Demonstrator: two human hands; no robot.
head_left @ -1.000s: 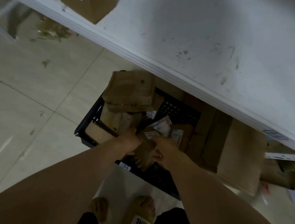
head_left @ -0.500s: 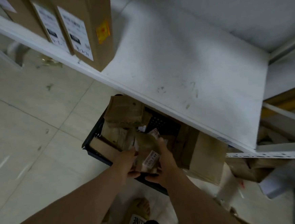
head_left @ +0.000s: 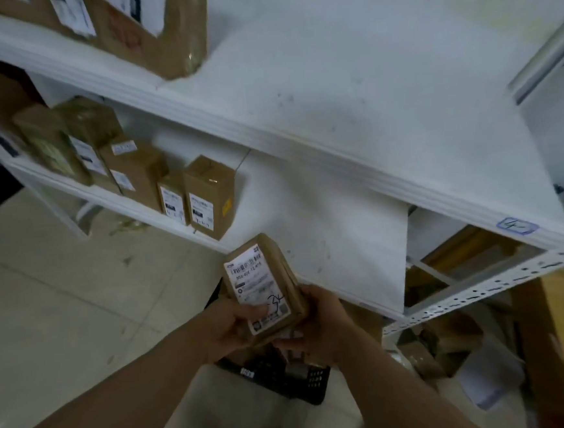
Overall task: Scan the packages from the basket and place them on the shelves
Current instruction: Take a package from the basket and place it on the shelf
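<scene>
Holding noted: both hands grasp one brown package (head_left: 280, 268), label side up. Left hand (head_left: 230, 324) is curled round the package's left side, thumb lying across the lower part of the white label (head_left: 257, 285). Right hand (head_left: 321, 322) is wrapped round the near right corner, fingers under the near end.

Package is in the air, tilted, far end raised. It sits over the far side of the black basket (head_left: 288, 380) and just before the front edge of the lower shelf (head_left: 337, 243); no contact with the shelf visible. The label shows a barcode near its far end and a dark handwritten mark near the thumb; the printed text is too blurred to read.

Basket stands on the tiled floor (head_left: 61, 298), mostly hidden by the hands.

A row of labelled boxes (head_left: 210, 194) stands upright along the left part of the lower shelf's front edge. On the upper shelf (head_left: 365, 89), a large box (head_left: 158, 34) stands at the left, close to the front edge. A blue-outlined tag (head_left: 517, 225) is on that shelf's front edge near the right corner.
</scene>
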